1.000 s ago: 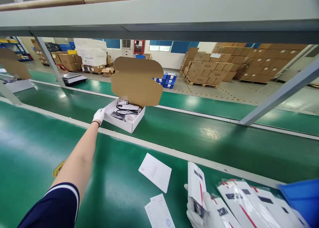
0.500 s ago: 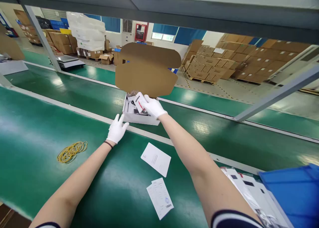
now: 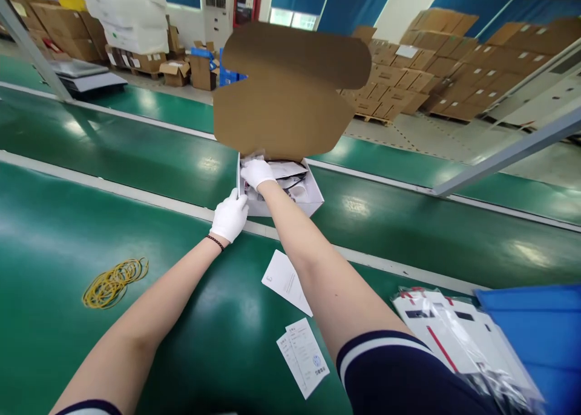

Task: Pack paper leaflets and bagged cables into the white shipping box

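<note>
Beyond the green surface [image 3: 227, 342] sits our open box [image 3: 310, 208]; our left hand [image 3: 229, 216] touches its near left corner, our right hand [image 3: 258, 173] works inside, apparently arranging. We cannot tell whether either grip is closed; the next move needs a steady box.

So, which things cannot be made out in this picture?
In the head view:
Any grip of the right hand: its back hides it.
Some contents of the white box: behind that hand.
Corner of the white booklet: behind the right forearm.
Fine print on paper slips: too small.
Blue container: cut by the right edge.
</note>
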`<state>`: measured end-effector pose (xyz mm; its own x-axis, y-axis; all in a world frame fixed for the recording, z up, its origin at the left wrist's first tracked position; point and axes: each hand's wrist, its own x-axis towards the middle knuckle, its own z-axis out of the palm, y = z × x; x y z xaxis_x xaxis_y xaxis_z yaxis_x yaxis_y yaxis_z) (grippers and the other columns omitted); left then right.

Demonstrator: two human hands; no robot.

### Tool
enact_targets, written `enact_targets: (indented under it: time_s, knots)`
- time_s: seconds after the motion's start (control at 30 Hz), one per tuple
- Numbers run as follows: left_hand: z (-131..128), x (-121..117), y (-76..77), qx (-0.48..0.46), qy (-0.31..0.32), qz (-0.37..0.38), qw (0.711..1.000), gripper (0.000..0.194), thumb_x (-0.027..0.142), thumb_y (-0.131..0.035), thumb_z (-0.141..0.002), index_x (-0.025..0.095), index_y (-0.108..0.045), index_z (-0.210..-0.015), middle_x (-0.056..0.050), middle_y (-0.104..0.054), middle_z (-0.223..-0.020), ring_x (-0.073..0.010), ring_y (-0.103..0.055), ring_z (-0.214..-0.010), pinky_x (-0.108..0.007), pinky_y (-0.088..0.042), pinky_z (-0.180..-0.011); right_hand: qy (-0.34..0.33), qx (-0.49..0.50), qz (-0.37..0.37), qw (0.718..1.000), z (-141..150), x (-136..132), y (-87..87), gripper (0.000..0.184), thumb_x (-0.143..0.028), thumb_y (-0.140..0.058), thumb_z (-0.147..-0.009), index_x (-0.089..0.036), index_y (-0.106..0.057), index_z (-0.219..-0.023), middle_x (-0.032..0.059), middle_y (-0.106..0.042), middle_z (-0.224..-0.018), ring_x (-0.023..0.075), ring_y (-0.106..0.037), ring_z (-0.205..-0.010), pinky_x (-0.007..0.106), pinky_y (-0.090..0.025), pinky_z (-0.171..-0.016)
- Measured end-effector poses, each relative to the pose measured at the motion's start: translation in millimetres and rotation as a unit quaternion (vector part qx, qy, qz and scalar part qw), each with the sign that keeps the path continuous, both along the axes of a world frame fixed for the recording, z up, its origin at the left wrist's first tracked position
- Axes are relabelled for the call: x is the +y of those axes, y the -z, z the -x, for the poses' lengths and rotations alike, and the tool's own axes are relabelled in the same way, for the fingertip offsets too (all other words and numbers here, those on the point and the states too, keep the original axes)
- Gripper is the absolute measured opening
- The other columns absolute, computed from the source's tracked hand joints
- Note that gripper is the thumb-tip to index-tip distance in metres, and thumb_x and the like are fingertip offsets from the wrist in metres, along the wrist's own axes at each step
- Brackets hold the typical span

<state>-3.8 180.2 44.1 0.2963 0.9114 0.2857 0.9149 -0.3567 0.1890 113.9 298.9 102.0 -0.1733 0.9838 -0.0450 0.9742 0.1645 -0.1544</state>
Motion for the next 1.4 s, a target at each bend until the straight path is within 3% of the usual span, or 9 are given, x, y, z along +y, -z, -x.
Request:
enact_targets:
  time_s: [0.1,0.3,0.53,0.7,0.87,0.97,1.1,1.27,1.4]
  knots:
    - [-6.2,-6.1,-3.0,0.010,0.007,0.012,1.000,0.029,0.027,-0.040,-0.096,0.021,-0.060,-0.115,-0.013,-0.053,-0.130,-0.0277,-0.062,-0.093,-0.037,-0.048,-0.074,0.019,-0.010,0.008,1.000,-7.6,-10.7,11.2,0.047,-0.027,-0.032,-0.098,-0.006,-0.048,-0.137,0.0252,-0.060,-0.127,0.0322,-0.060,-0.115,0.045,-0.046,-0.094]
    - [-13.9,-16.5,-9.7,0.019,0.058,0.047,0.997,0.038,0.024,-0.039,-0.095,0.025,-0.056,-0.128,-0.011,-0.054,-0.131,-0.0289,-0.063,-0.096,-0.039,-0.049,-0.077,-0.011,-0.062,0.076,0.995,-29.8,-27.6,11.7,0.071,-0.021,-0.061,-0.086,0.001,-0.032,-0.146,0.0249,-0.064,-0.118,0.0355,-0.060,-0.113,0.046,-0.045,-0.097]
    - [-27.9,-25.0,-19.8,-0.013,0.086,0.103,0.991,0.049,0.023,-0.039,-0.093,0.025,-0.050,-0.141,-0.010,-0.052,-0.141,-0.0327,-0.061,-0.111,-0.043,-0.050,-0.091,0.051,-0.096,0.068,0.992,-36.3,-50.2,4.5,0.071,-0.010,-0.046,-0.090,0.000,-0.016,-0.154,0.0279,-0.053,-0.134,0.0380,-0.049,-0.127,0.052,-0.042,-0.100]
    - [23.3,-72.3,-36.2,-0.109,0.074,0.085,0.988,0.057,0.036,-0.045,-0.094,0.022,-0.040,-0.149,-0.006,-0.040,-0.154,-0.0275,-0.045,-0.135,-0.039,-0.036,-0.113,0.044,-0.065,-0.064,0.995,-61.6,-157.5,-9.3,0.059,-0.031,-0.044,-0.096,-0.009,-0.031,-0.149,0.0269,-0.047,-0.137,0.0413,-0.049,-0.120,0.055,-0.041,-0.093]
    - [76.2,-128.7,-30.5,-0.173,-0.017,0.118,0.978,0.051,0.044,-0.045,-0.094,0.020,-0.055,-0.138,-0.005,-0.047,-0.149,-0.0245,-0.045,-0.136,-0.037,-0.033,-0.116,-0.033,-0.031,0.047,0.998,-78.9,-283.2,43.4,0.100,-0.062,-0.073,-0.067,-0.019,-0.030,-0.146,0.0207,-0.042,-0.140,0.0398,-0.038,-0.126,0.052,-0.038,-0.098]
    - [78.5,-147.9,-24.3,-0.198,-0.025,0.149,0.969,0.046,0.043,-0.048,-0.093,0.022,-0.062,-0.131,-0.003,-0.049,-0.148,-0.0247,-0.046,-0.135,-0.038,-0.034,-0.116,0.009,0.001,0.051,0.999,-82.5,-309.7,66.1,0.105,-0.061,-0.073,-0.066,-0.015,-0.024,-0.147,0.0208,-0.048,-0.133,0.0372,-0.042,-0.122,0.051,-0.038,-0.096]
    - [66.4,-162.8,-18.9,-0.268,-0.019,0.163,0.949,0.043,0.043,-0.050,-0.092,0.024,-0.063,-0.129,-0.002,-0.051,-0.146,-0.0238,-0.052,-0.130,-0.038,-0.037,-0.114,0.030,0.074,0.027,0.996,-89.6,-309.5,64.4,0.088,-0.056,-0.066,-0.076,-0.017,-0.029,-0.146,0.0165,-0.057,-0.124,0.0334,-0.053,-0.110,0.043,-0.045,-0.086]
    - [47.0,-180.9,-22.0,-0.414,-0.024,0.239,0.878,0.048,0.046,-0.055,-0.091,0.022,-0.060,-0.132,-0.006,-0.058,-0.139,-0.0246,-0.057,-0.122,-0.039,-0.042,-0.109,0.075,0.207,-0.010,0.975,-106.0,-319.0,54.4,0.086,-0.058,-0.059,-0.083,-0.021,-0.024,-0.152,0.0135,-0.059,-0.127,0.0344,-0.059,-0.110,0.044,-0.051,-0.082]
    - [27.5,-186.8,-22.0,-0.584,0.070,0.405,0.700,0.069,0.062,-0.053,-0.090,0.024,-0.043,-0.146,-0.012,-0.048,-0.148,-0.0294,-0.055,-0.126,-0.044,-0.049,-0.100,0.005,0.283,-0.120,0.952,-109.8,-342.8,48.2,0.097,-0.067,-0.061,-0.080,-0.022,-0.019,-0.155,0.0147,-0.050,-0.142,0.0373,-0.049,-0.128,0.053,-0.044,-0.101]
